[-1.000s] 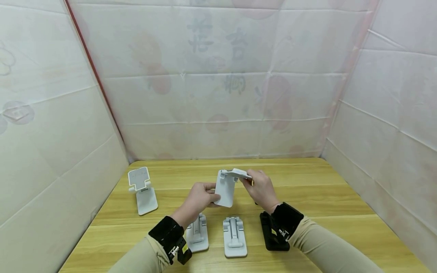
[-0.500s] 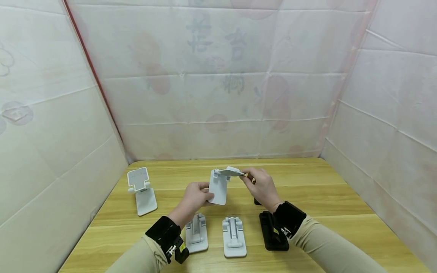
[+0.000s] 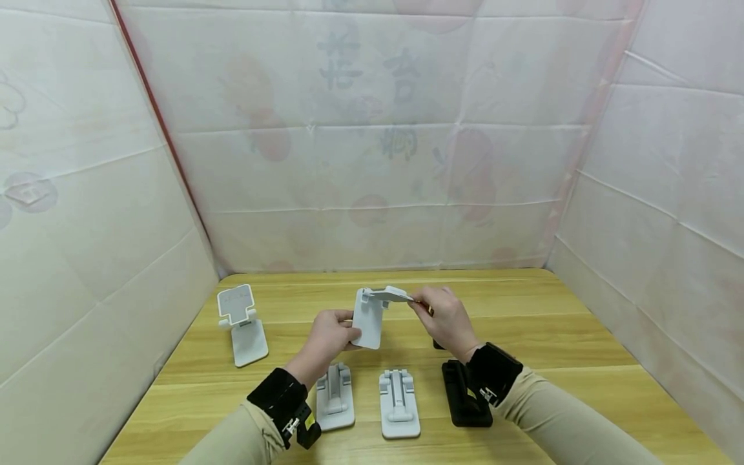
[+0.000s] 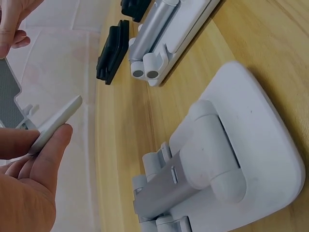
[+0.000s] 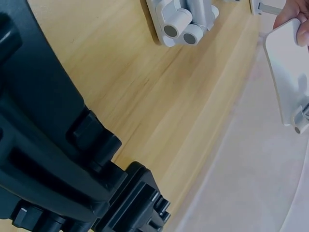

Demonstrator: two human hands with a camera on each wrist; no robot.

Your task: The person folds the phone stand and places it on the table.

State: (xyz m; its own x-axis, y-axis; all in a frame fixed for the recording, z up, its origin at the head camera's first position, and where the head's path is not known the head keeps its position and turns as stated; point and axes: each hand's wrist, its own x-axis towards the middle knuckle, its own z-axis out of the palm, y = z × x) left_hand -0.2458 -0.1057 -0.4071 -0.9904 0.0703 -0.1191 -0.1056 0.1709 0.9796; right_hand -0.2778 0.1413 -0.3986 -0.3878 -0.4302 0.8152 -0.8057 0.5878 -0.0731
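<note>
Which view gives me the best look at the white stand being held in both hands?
The head view: the white stand shows whole, left hand gripping its base, right hand pinching its top plate. The left wrist view shows only an edge; the right wrist view, part of the base.

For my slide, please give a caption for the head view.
Both hands hold a white phone stand above the wooden table.
</note>
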